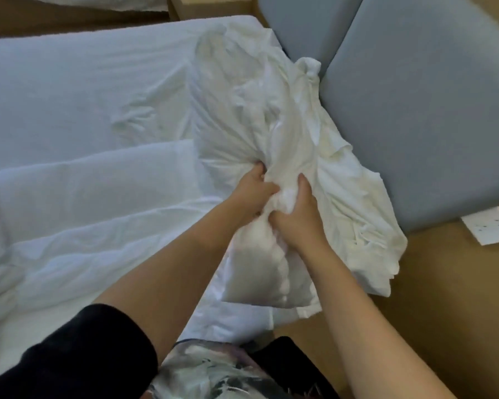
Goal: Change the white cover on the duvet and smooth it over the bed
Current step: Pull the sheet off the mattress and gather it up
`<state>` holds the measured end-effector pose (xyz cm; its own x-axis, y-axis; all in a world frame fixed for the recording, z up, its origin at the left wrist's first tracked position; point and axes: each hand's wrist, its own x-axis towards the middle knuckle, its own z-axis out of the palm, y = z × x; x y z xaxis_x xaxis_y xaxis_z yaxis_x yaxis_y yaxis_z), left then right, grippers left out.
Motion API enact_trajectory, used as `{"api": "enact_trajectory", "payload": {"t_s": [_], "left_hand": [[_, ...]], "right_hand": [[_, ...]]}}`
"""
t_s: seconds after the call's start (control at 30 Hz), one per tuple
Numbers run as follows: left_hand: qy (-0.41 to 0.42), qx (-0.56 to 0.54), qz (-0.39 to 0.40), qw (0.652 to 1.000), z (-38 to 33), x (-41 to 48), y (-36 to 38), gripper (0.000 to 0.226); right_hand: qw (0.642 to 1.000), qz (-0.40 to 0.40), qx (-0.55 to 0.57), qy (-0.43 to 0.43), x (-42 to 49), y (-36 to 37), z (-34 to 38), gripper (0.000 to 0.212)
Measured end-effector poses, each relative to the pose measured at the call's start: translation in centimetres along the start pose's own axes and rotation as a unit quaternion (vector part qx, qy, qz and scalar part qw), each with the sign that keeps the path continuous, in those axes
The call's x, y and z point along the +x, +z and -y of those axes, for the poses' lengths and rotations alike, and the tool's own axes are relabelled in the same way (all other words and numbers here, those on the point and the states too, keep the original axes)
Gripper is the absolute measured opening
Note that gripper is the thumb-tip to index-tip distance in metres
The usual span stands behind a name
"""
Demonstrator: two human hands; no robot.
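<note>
Both hands are on the white cover (274, 119). It's bunched at the head end of the bed (69, 82), right against the blue-grey headboard (415, 110). Left hand (255, 194) and right hand (298, 217) sit side by side, nearly touching, fingers curled tight into one gathered neck of fabric. Part of the cover hangs off the bed corner below the headboard. The padded lump just below the hands reads as a duvet corner inside the cover, can't confirm. The duvet (84, 226) lies in loose folds across the bed to the left.

Handling: the cover is thin, limp and light with no shape of its own, so it'll likely drag and twist rather than slide cleanly. The duvet is bulkier, soft and compressible. Neither is fragile.

Best hold, as I judge it: pinch the cover corner and filling together through the fabric, then work along the seam. Mid-panel grabs just bunch it.

Risks: the overhang sliding off the bed, or the filling twisting inside.
</note>
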<state>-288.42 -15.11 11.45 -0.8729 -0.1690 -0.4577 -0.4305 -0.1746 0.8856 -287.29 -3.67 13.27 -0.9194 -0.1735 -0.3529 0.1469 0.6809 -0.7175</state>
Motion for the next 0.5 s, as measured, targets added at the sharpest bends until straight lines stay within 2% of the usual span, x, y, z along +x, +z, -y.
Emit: {"api": "enact_trajectory", "payload": {"t_s": [0.07, 0.13, 0.23, 0.3, 0.37, 0.5], "left_hand": [[0.012, -0.007, 0.088, 0.996, -2.9, 1.5, 5.8, 0.068], [0.026, 0.021, 0.137, 0.990, -5.0, 2.2, 10.9, 0.069], [0.046, 0.061, 0.115, 0.990, -5.1, 2.2, 14.3, 0.045], [0.025, 0.068, 0.090, 0.993, -3.1, 1.7, 13.3, 0.034], [-0.009, 0.123, 0.062, 0.990, 0.0, 0.8, 10.5, 0.031], [-0.075, 0.212, -0.024, 0.974, 6.3, -1.9, 2.2, 0.030]], "right_hand": [[0.995, -0.092, -0.018, 0.014, 1.7, -5.5, 0.0, 0.063], [0.987, -0.142, -0.067, 0.025, 2.8, -9.8, -0.4, 0.053], [0.975, -0.164, -0.142, 0.039, 3.0, -12.7, -1.7, 0.050], [0.969, -0.155, -0.187, 0.038, 2.9, -12.6, -2.9, 0.047], [0.976, -0.121, -0.178, 0.040, 2.7, -11.1, -3.9, 0.048], [0.984, 0.016, -0.176, 0.009, 1.6, -4.7, -4.3, 0.049]]}}
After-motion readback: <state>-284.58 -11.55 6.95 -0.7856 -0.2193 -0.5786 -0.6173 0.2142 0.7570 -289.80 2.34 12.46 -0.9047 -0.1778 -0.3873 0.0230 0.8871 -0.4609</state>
